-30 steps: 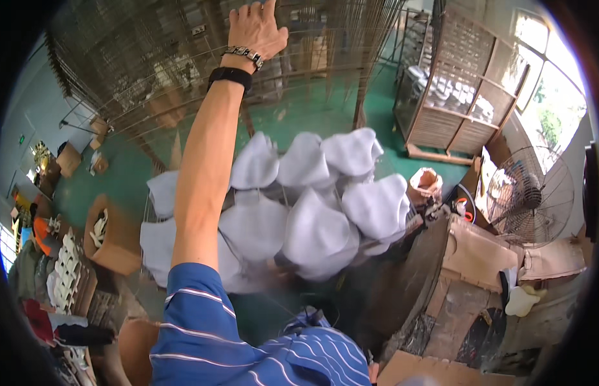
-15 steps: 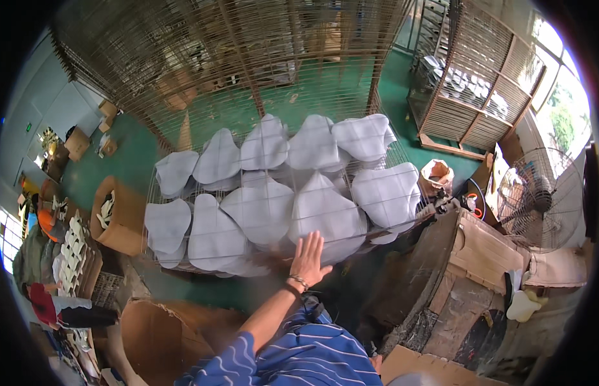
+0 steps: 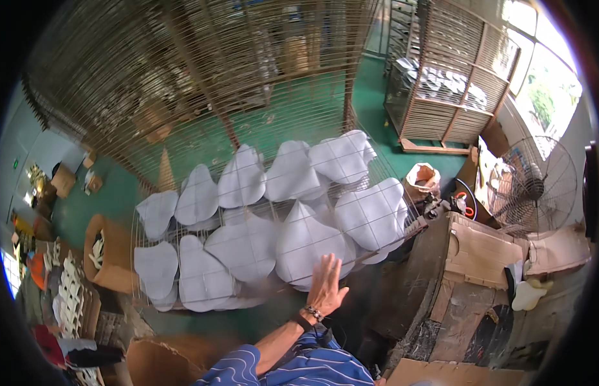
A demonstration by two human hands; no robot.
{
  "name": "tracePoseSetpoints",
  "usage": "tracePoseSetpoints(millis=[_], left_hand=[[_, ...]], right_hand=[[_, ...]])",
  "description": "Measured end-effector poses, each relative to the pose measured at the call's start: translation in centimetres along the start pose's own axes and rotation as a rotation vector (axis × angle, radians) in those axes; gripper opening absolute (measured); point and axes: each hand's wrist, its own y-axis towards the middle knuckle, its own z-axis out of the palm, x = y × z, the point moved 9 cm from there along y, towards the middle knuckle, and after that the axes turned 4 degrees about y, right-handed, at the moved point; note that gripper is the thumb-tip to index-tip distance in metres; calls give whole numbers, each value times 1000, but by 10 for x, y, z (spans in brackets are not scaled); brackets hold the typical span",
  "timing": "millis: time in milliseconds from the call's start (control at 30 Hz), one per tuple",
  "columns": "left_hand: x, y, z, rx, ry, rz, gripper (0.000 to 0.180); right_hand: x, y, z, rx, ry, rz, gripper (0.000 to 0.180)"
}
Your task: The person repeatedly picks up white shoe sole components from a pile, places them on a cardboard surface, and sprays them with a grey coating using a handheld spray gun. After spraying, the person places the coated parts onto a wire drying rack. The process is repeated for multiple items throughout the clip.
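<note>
A green floor [image 3: 293, 122] is stretching across a workshop crowded with tall wire racks [image 3: 183, 71], a standing fan [image 3: 528, 190] and worn cardboard boxes [image 3: 479, 251]. A wire tray [image 3: 261, 212] is carrying white moulded pieces [image 3: 306, 241] lying in two overlapping rows. One hand [image 3: 326, 286], which side I cannot tell, is spreading open and flat, holding nothing, touching the tray's near edge beside the front-row pieces. A cardboard box [image 3: 106, 254] by the tray's left end is holding small white items.

A green floor [image 3: 370, 96], wooden slatted racks [image 3: 447, 71], a standing fan [image 3: 534, 190] and a bright window [image 3: 544, 83].
</note>
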Motion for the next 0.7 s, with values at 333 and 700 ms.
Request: tracePoseSetpoints(millis=[333, 700], left_hand=[[-114, 32, 153, 815, -381, 500, 47], [109, -170, 419, 1752, -27, -222, 21]], right_hand=[[-36, -73, 28, -92, 110, 226, 36], [-79, -181, 80, -377, 524, 540, 55]])
